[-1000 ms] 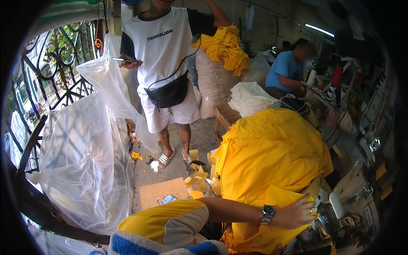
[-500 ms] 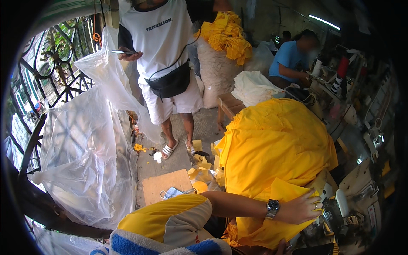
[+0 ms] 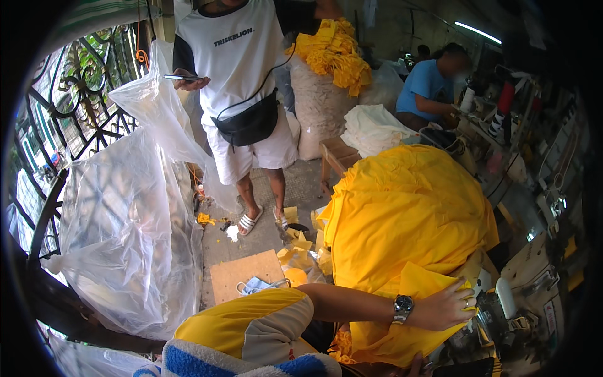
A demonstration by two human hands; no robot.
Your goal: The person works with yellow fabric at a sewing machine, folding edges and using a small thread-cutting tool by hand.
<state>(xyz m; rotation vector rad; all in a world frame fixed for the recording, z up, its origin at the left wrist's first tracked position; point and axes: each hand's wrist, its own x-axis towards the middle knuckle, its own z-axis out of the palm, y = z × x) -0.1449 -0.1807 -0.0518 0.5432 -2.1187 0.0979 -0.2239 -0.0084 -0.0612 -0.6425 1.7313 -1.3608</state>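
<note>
Left hand (image 3: 447, 306) lies flat, fingers spread, pressing yellow cloth (image 3: 402, 220) by the sewing machine (image 3: 527, 295). Right hand (image 3: 419, 362) barely visible at bottom edge, grip unclear. Best keep the palm flat, cloth smooth, fingertips away from the needle.

The cloth (image 3: 402, 213) is bright yellow. The sleeve (image 3: 251, 323) is yellow and grey. The watch (image 3: 402, 308) is silver. The plastic bag (image 3: 125, 239) is clear. The towel (image 3: 239, 364) is striped blue and white.
</note>
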